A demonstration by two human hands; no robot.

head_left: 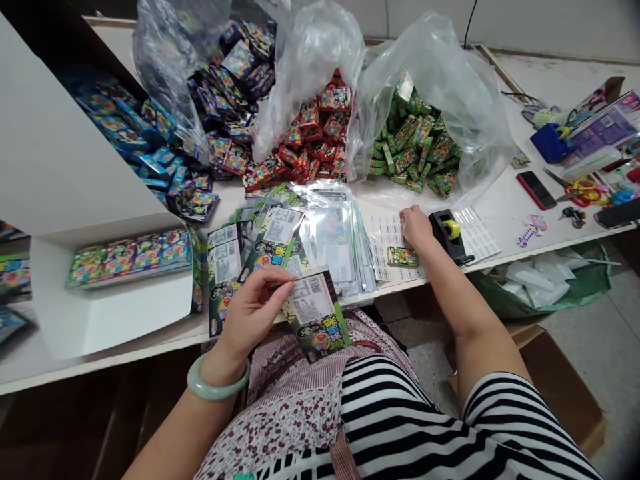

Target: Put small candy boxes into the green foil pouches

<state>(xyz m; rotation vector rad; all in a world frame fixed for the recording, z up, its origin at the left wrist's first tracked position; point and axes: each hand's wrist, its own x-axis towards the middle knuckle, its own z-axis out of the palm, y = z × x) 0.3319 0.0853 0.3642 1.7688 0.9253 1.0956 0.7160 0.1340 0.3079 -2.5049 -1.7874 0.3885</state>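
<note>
My left hand (255, 307) pinches the top edge of a printed packet (317, 317), dark with green and bright print and a white label with a barcode. It hangs over my lap in front of the table edge. My right hand (416, 227) rests on a white sheet of small stickers (383, 230), its fingers curled together; whatever is between them is hidden. Just below that hand a small green candy box (403, 257) lies on the sheet. A black tape dispenser (447, 237) with yellow tape stands right beside my right wrist.
Clear plastic sleeves (333, 233) and printed packets (225, 260) lie stacked in the middle. Behind them are bags of purple boxes (225, 87), red boxes (310, 133) and green boxes (420, 143). A white carton (135, 327) stands left; a phone (536, 190) and scissors (580, 192) lie right.
</note>
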